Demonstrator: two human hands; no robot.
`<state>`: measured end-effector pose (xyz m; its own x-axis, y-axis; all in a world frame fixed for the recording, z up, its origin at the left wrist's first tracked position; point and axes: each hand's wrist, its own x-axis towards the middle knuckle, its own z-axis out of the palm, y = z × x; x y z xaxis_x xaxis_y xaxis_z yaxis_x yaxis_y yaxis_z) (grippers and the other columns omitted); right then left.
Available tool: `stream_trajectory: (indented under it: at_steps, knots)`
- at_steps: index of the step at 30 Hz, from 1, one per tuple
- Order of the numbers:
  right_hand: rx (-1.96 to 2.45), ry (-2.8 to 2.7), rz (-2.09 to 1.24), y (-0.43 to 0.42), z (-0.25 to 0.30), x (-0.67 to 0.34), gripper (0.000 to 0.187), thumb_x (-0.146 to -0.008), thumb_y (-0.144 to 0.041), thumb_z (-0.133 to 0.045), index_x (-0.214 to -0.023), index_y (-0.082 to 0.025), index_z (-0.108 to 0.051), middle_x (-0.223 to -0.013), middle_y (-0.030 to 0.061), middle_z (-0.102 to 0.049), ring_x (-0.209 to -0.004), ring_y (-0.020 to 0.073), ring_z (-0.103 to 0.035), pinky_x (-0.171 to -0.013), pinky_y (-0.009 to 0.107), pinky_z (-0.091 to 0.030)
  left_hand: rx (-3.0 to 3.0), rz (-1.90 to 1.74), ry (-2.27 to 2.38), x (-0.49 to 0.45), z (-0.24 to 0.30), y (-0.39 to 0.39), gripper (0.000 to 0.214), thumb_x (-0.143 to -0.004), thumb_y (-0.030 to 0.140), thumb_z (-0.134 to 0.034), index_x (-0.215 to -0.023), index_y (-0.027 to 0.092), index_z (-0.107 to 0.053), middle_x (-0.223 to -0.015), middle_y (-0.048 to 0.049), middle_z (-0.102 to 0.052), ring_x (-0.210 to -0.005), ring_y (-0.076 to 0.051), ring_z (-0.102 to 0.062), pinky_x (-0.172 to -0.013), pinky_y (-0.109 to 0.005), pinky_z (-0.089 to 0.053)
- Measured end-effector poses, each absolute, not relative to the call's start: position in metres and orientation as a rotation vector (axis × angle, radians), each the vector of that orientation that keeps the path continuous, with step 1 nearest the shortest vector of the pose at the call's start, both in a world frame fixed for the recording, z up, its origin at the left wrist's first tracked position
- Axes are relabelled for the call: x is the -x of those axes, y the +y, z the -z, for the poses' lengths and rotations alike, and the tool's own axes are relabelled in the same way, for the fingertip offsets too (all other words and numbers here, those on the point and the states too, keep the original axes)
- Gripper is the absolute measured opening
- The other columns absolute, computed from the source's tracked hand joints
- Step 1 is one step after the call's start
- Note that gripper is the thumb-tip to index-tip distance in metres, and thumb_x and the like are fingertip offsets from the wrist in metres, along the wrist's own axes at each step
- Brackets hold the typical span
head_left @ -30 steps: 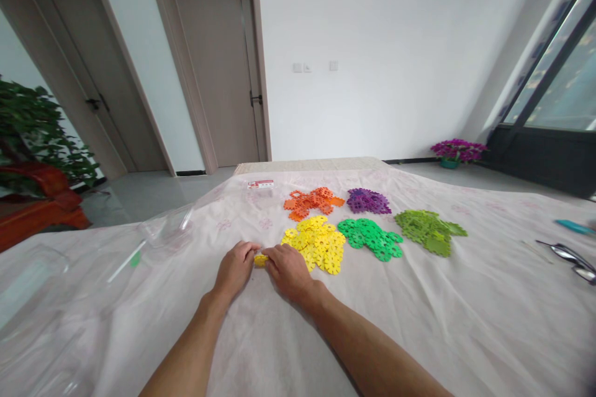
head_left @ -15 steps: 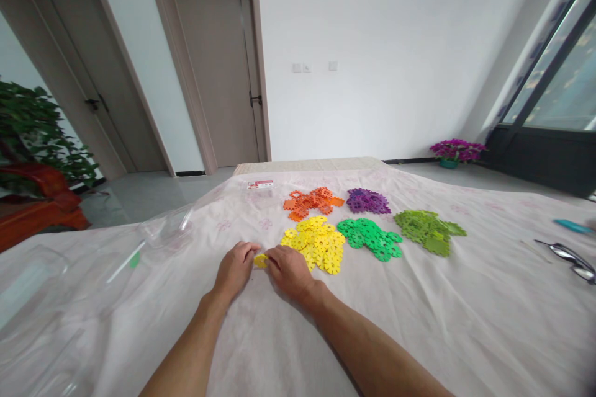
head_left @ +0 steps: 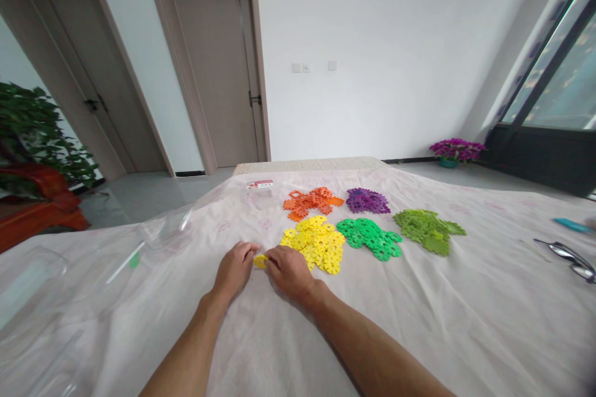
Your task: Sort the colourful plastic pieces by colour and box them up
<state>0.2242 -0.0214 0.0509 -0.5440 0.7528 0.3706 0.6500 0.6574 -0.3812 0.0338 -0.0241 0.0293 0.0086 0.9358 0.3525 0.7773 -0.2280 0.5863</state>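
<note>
A single yellow flower-shaped interlocking disc [head_left: 260, 261] lies low over the cloth between my two hands. My right hand [head_left: 289, 268] pinches its right side with thumb and forefinger. On its left edge are the curled fingers of my left hand [head_left: 236, 265], closed and partly hiding the grip. Just beyond my right hand spreads a pile of yellow discs [head_left: 321, 242]. Behind that sit orange discs [head_left: 311, 201] and purple discs [head_left: 367, 201]. Green discs [head_left: 370, 239] and olive-green discs [head_left: 426, 231] lie to the right.
A pale cloth [head_left: 400, 322] covers the table. Clear plastic containers [head_left: 84, 279] stand at the left, and a red-and-white label [head_left: 259, 184] lies toward the back. Glasses [head_left: 568, 257] and a blue object [head_left: 572, 225] rest at the far right.
</note>
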Motion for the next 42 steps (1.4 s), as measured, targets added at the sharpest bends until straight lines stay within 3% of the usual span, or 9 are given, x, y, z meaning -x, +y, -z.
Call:
stream_trajectory:
  at_steps: [42]
  knots:
    - [1.049,-2.381,-0.347,-0.0203,-0.0488,-0.2263,0.019,-0.094,-0.024,-0.052,-0.097,-0.021,-0.071,-0.094,0.0033,-0.071,-0.089,0.0153,-0.062,-0.077,0.023,-0.038,-2.045,-1.025,1.796,-0.0336,-0.0289,-0.0247,0.027,-0.092,0.019,-0.047,-0.101,0.02,-0.072,-0.103,-0.005,-0.071,-0.097,-0.017,-0.065,-0.088,-0.029,-0.047]
